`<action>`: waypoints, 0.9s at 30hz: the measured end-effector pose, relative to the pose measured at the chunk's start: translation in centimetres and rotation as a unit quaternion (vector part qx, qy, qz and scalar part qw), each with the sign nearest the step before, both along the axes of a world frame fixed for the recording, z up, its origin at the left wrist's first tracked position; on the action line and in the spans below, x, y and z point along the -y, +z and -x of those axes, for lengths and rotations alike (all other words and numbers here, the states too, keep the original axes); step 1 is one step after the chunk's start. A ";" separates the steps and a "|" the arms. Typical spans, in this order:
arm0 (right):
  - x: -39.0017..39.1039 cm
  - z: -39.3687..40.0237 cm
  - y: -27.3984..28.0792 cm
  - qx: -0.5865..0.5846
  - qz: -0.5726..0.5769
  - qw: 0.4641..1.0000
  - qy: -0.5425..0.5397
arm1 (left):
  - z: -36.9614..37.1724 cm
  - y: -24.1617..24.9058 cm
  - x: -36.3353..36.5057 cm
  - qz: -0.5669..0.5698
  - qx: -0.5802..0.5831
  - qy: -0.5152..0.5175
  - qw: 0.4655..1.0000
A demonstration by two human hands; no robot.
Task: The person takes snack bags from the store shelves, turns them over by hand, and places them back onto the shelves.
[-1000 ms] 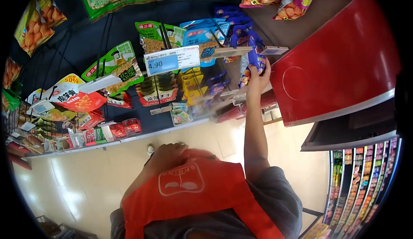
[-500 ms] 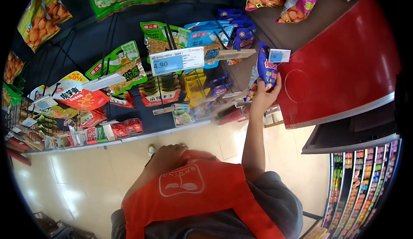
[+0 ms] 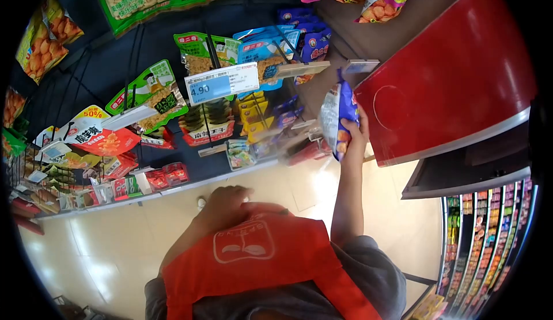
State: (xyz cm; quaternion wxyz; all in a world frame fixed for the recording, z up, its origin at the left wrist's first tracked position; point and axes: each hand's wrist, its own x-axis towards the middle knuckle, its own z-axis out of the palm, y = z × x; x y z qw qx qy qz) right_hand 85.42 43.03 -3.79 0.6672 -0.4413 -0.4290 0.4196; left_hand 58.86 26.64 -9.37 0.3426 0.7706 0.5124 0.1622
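My right hand (image 3: 352,137) is raised in front of the hanging snack display and grips a blue and white snack bag (image 3: 337,116), which is off its peg and tilted. Just above it juts the peg's price tag (image 3: 360,66), with more blue bags (image 3: 311,39) hanging behind. My left hand (image 3: 226,200) rests low against my body on the top edge of an orange bag (image 3: 253,256) with a white logo.
Green, blue and red snack packs hang on pegs across a dark panel (image 3: 98,72), with a 4.90 price label (image 3: 221,82) in the middle. A red curved fixture (image 3: 455,78) stands at the right. Below it are stocked shelves (image 3: 484,233) and a pale tiled floor (image 3: 103,239).
My right hand has pulled the blue snack bag off its peg and lowered it slightly toward me. My left hand stays on the orange bag.
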 end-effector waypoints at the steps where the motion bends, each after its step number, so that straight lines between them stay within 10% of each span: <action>1: 0.7 -0.2 -0.4 -0.131 0.078 0.983 0.102 | 0.0 0.4 -0.4 -0.012 0.047 0.032 0.998; 5: 3.9 1.6 -4.7 -0.414 0.205 0.812 0.356 | -0.7 2.0 -3.4 0.053 0.278 0.135 0.950; 9: 7.5 5.8 -5.8 -0.422 0.247 0.756 0.435 | -2.1 4.3 -6.5 0.208 0.579 0.101 0.782; 13: 9.4 7.5 -5.2 -0.443 0.295 0.719 0.448 | -2.2 8.0 -7.0 0.253 0.497 0.198 0.806; 23: 9.0 4.5 -3.9 -0.007 0.235 0.867 0.439 | -1.6 4.3 -7.4 0.125 0.588 0.267 0.753; 27: 9.0 5.4 -3.0 -0.029 0.252 0.877 0.408 | -0.9 3.1 -8.4 0.181 0.588 0.276 0.739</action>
